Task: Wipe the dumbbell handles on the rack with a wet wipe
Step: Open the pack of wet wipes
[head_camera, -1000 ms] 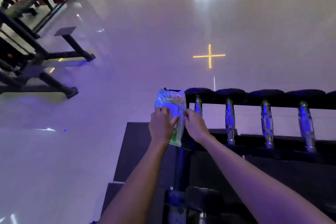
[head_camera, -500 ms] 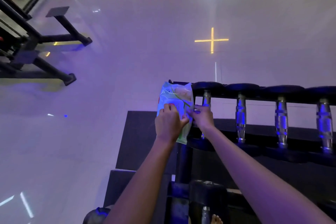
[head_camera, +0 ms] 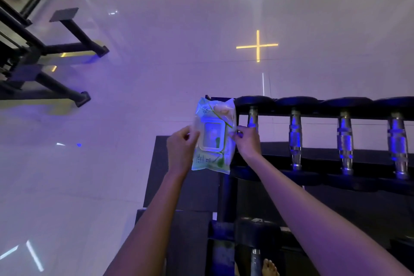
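A green and white wet wipe pack [head_camera: 214,136] is held upright at the left end of the black dumbbell rack [head_camera: 313,159]. My left hand [head_camera: 181,148] grips its left edge, and my right hand [head_camera: 247,143] pinches its right edge. The pack's plastic lid faces me and looks closed. Several dumbbells lie across the top tier, their chrome handles [head_camera: 295,139] shining blue. The leftmost handle [head_camera: 252,119] is partly hidden behind my right hand. No loose wipe shows.
A lower tier holds another dumbbell [head_camera: 255,242] near the bottom edge, with my bare toes [head_camera: 270,266] beside it. A black mat [head_camera: 179,175] lies under the rack. Black gym machine frames [head_camera: 56,67] stand at the far left on the glossy floor.
My left hand slid off the pack's front to its left edge, uncovering the lid. My right hand stayed on the right edge. The view shifted slightly.
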Tool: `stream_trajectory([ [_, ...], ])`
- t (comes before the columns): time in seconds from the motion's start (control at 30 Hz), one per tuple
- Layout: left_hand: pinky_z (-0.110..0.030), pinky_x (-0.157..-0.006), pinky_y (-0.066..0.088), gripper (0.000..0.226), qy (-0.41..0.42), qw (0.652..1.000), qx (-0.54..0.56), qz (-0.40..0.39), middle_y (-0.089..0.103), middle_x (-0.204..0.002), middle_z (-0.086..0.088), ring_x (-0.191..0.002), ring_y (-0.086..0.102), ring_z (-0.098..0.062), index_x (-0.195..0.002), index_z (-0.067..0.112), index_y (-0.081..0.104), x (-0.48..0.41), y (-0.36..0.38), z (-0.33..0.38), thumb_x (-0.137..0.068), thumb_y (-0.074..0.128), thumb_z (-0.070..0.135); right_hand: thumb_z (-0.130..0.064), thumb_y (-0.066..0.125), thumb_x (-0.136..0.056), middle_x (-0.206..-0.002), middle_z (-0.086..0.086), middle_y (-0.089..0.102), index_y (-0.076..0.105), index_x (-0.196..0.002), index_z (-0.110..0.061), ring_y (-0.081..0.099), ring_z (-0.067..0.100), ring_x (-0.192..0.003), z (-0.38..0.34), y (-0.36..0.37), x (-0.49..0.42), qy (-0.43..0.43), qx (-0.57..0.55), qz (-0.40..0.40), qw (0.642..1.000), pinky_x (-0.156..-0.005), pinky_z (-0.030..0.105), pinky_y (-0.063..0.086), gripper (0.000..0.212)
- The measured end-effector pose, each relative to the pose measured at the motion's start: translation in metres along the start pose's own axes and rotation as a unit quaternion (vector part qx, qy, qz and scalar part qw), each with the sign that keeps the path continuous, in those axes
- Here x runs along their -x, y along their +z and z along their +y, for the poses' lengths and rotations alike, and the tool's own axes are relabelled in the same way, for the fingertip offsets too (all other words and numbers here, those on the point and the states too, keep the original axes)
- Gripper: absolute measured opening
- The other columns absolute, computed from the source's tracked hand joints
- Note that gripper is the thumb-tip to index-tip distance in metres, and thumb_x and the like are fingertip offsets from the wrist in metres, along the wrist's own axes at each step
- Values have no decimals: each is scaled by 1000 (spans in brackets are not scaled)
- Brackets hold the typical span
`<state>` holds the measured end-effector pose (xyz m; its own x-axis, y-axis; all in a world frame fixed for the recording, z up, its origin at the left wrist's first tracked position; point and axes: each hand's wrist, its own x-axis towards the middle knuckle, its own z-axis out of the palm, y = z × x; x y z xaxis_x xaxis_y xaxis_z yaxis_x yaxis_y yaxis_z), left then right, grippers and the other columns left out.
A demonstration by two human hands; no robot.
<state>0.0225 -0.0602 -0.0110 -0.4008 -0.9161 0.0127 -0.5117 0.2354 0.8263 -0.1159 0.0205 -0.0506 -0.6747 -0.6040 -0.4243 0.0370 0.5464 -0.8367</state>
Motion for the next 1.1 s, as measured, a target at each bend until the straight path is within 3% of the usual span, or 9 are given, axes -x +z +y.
stream_trajectory([
  [0.17,-30,-56,19,34,-171,977,119,46,24,-59,4,-59,22,-13,-59,20,26,-15,0,-46,-88,44,19,-36,47,-96,-86,15,61,53,-113,-11,53,28,-78,15,9,10,-45,30,-20,998,-68,32,38,31],
  [0.3,-30,-63,33,20,-189,982,11,-12,54,-77,-6,-71,47,-21,-81,13,62,-23,10,-59,-87,49,28,-41,55,-91,-105,-7,57,38,-137,-16,52,9,-92,18,9,15,-69,9,-25,997,-83,28,40,56],
  [0.37,-32,-80,41,29,-141,986,-92,10,60,-109,-7,-96,56,-25,-117,11,59,-26,14,-56,-91,51,21,-44,58,-88,-107,-8,62,45,-132,-16,56,9,-92,22,10,11,-78,-1,-25,997,-84,28,44,54],
  [0.4,-36,-85,42,32,-91,986,-131,37,58,-115,-9,-101,55,-27,-121,10,57,-26,14,-51,-90,52,17,-49,59,-85,-111,-6,63,45,-132,-18,58,13,-100,22,10,11,-78,-8,-23,997,-90,33,46,58],
  [0.47,-36,-81,37,26,52,979,-184,75,60,-108,-8,-95,54,-28,-111,11,61,-23,15,-37,-87,54,13,-59,58,-79,-121,-4,61,42,-135,-22,55,18,-114,26,12,9,-68,-15,-19,997,-98,43,45,69],
  [0.57,-26,-72,25,11,206,955,-212,22,64,-87,-1,-83,51,-18,-89,16,67,-16,20,-21,-83,57,17,-55,61,-81,-121,-2,61,42,-136,-22,54,20,-116,25,15,10,-58,-16,-12,998,-97,46,45,67],
  [0.77,-35,-55,45,14,224,944,-233,-69,61,-67,-5,-61,54,-31,-74,12,70,-14,28,-22,-81,61,19,-49,63,-81,-103,3,66,46,-131,-19,61,20,-99,24,17,9,-64,-30,1,998,-90,46,49,61],
  [0.97,-32,-47,45,9,276,918,-274,-82,61,-68,-3,-57,54,-28,-72,12,67,-18,26,-23,-77,62,18,-41,65,-83,-94,17,66,52,-116,-21,63,29,-84,24,17,8,-81,-24,9,996,-80,47,52,41],
  [1.1,-29,-43,42,10,288,897,-315,-116,58,-65,-3,-56,54,-26,-67,12,64,-26,26,-20,-70,73,9,-38,65,-84,-92,16,66,50,-124,-17,61,27,-81,22,17,8,-78,-20,11,997,-80,42,51,47],
])
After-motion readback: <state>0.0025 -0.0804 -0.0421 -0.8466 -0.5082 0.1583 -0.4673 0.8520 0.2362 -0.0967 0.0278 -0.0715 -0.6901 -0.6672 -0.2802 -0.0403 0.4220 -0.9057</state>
